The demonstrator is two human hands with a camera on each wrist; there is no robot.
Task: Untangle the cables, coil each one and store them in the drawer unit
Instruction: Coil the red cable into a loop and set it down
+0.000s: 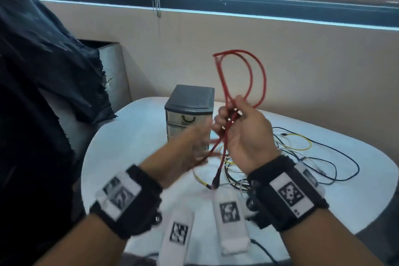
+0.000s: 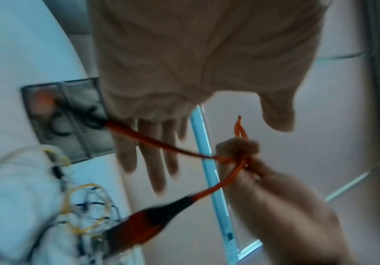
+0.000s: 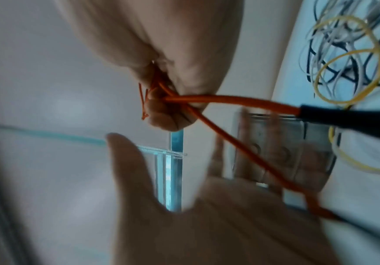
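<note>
My right hand (image 1: 241, 123) is raised above the table and grips a red cable (image 1: 258, 71) folded into loops that stand up above the fist. Two red tails hang below the fist, and one ends in a black plug (image 1: 216, 180). My left hand (image 1: 192, 144) is blurred and open with straight fingers, beside the hanging tails. In the left wrist view its fingers (image 2: 155, 161) lie behind one red tail (image 2: 161, 143). The right wrist view shows my right hand (image 3: 173, 75) pinching the cable (image 3: 230, 100). A grey drawer unit (image 1: 190, 101) stands behind my hands, its drawers closed.
A tangle of yellow, white and dark blue cables (image 1: 302, 153) lies on the white table (image 1: 129, 136) at the right. Two white tagged blocks (image 1: 231, 214) lie near the front edge. A black cloth (image 1: 43, 71) and a steel bin (image 1: 112, 67) stand at the left.
</note>
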